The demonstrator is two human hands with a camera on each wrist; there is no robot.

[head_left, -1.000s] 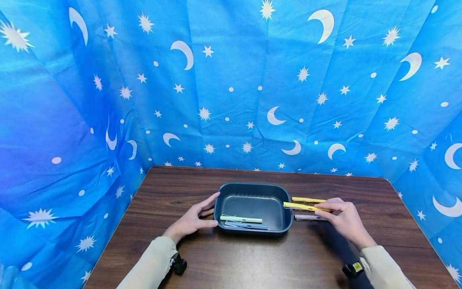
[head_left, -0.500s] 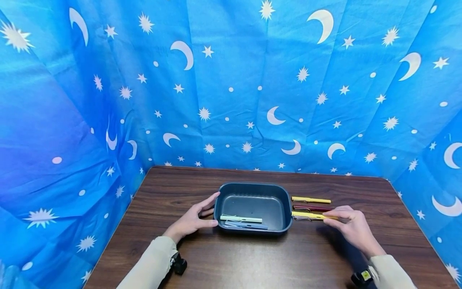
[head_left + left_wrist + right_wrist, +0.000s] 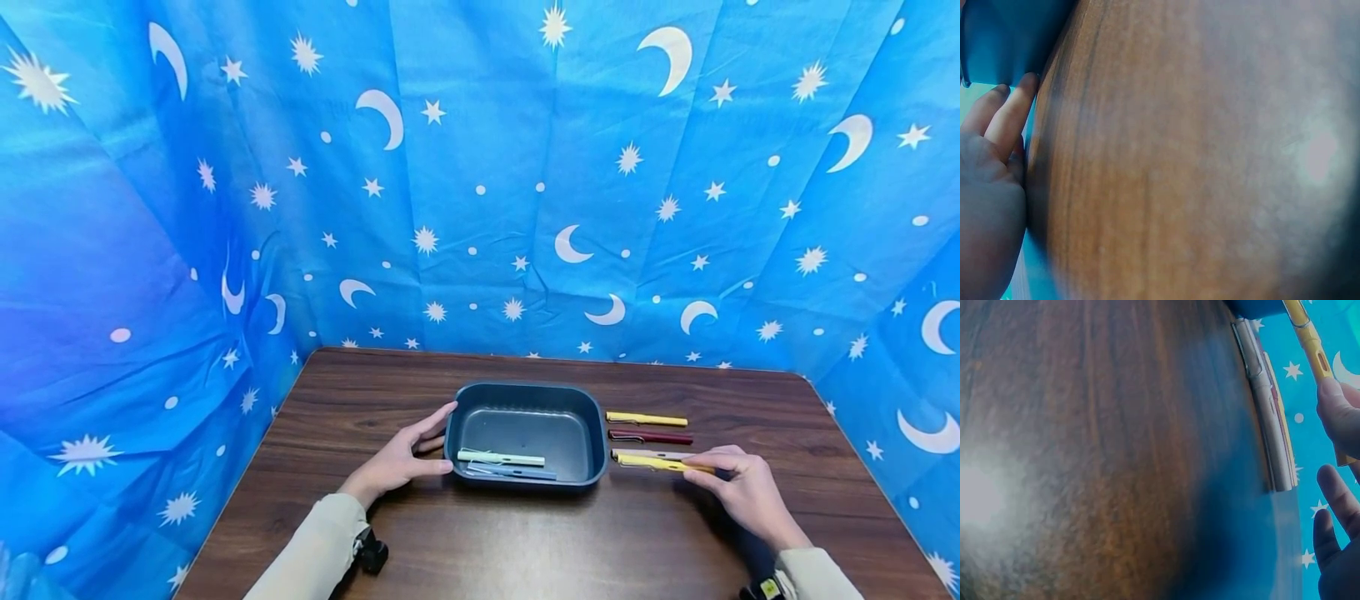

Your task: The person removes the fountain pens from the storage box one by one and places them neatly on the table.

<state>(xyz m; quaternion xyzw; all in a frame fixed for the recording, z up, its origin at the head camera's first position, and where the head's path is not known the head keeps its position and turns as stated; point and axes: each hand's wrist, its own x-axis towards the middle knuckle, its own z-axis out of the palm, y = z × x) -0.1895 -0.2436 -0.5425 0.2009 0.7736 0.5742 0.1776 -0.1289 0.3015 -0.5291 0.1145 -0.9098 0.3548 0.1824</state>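
A dark blue-grey rectangular tray (image 3: pixel 525 427) stands on the table. Inside, along its front side, lie a pale green pen (image 3: pixel 498 458) and a blue pen (image 3: pixel 517 473). My left hand (image 3: pixel 396 457) touches the tray's left end, thumb and fingers spread along it; the left wrist view shows fingertips (image 3: pixel 1027 80) against the wall. To the tray's right, my right hand (image 3: pixel 748 492) pinches the rear end of a yellow fountain pen (image 3: pixel 1313 353) between thumb and fingers. In the right wrist view this pen is raised beside a silver-grey pen (image 3: pixel 1267 409) on the table.
Right of the tray, another yellow pen (image 3: pixel 647 419) and a dark red pen (image 3: pixel 651 437) lie in a row behind the grey one. A blue curtain (image 3: pixel 480 183) with moons and stars surrounds the wooden table (image 3: pixel 525 550) at back and sides.
My right hand has moved the yellow fountain pen rightward and toward me, from over the tray's right rim, past the dark red pen, to the grey pen's front side. The left hand stays put.
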